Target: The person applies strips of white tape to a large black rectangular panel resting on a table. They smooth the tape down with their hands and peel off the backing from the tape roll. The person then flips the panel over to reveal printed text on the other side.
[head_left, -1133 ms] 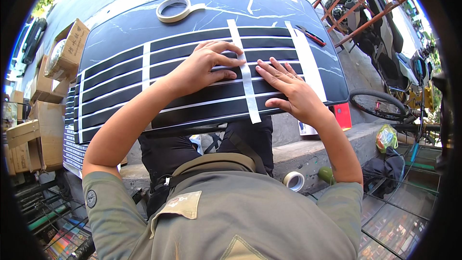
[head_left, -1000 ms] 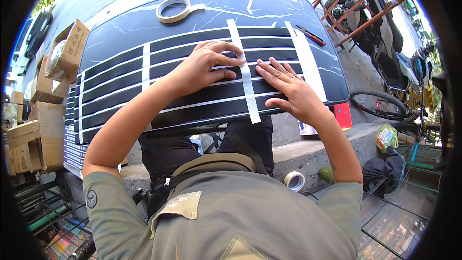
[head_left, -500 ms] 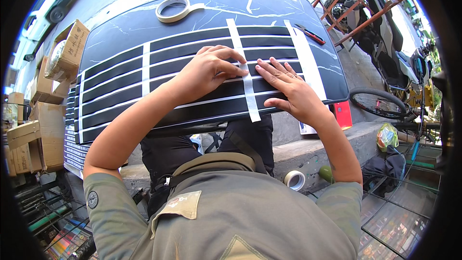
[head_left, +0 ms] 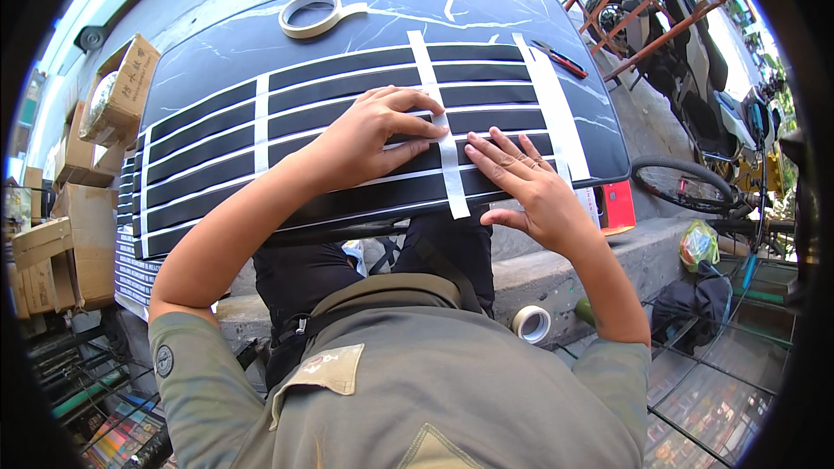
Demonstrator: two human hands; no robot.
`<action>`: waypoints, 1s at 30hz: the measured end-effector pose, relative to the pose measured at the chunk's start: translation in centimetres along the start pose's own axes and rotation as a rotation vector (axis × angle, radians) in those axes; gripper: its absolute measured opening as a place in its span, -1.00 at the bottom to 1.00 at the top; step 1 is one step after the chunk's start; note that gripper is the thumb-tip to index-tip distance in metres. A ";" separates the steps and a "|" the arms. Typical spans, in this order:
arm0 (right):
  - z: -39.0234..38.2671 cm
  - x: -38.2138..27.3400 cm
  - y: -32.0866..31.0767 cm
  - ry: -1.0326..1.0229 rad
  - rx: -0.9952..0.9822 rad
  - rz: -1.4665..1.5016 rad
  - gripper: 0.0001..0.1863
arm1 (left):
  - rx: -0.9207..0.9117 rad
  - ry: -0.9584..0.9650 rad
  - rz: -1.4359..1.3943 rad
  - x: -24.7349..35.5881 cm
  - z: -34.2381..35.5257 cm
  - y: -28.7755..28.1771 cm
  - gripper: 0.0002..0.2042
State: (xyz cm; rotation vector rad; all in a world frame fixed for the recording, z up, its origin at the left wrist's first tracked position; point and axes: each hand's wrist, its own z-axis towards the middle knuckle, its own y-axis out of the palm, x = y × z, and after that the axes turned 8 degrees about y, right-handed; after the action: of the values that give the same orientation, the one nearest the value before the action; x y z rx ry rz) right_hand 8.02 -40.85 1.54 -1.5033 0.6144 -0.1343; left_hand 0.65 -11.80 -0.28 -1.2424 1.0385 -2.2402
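Observation:
Several black strips [head_left: 208, 141] with white gaps lie side by side across a dark marbled table [head_left: 234, 39]. White tape strips cross them. My left hand [head_left: 387, 135] is over the middle, its fingers curled and its fingertips on one tape strip [head_left: 453, 182]. Just right of that strip, my right hand [head_left: 526, 187] rests on the black strips with fingers spread, holding nothing. A wider white strip [head_left: 560, 117] runs along the right end.
A masking tape roll [head_left: 294, 32] with a loose end lies at the table's far side. A red-and-black cutter knife [head_left: 565, 62] is at the right. Cardboard boxes [head_left: 91, 243] stand left. Another tape roll [head_left: 521, 335] sits below the table, and a bicycle wheel [head_left: 638, 175] stands right.
My right hand has slid slightly toward me along the tape strip, its fingers more spread. My left hand stays at the strip. A white vehicle at the upper left has moved.

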 end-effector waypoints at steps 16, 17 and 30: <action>0.0 0.1 0.3 0.023 0.004 0.027 -0.01 | -0.074 -0.009 0.019 0.2 -0.3 -0.2 -0.64; 0.0 0.1 0.3 0.023 0.003 0.027 -0.01 | -0.076 -0.008 0.028 0.3 -0.3 -0.2 -0.64; -0.1 0.0 0.5 0.018 0.042 0.016 -0.05 | -0.068 0.052 0.077 1.9 -0.5 0.2 -0.65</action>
State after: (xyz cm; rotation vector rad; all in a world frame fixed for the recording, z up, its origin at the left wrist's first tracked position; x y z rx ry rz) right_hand 7.88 -40.92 1.10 -1.4573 0.6348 -0.1476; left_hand -0.77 -12.95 0.47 -1.1560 1.1717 -2.2063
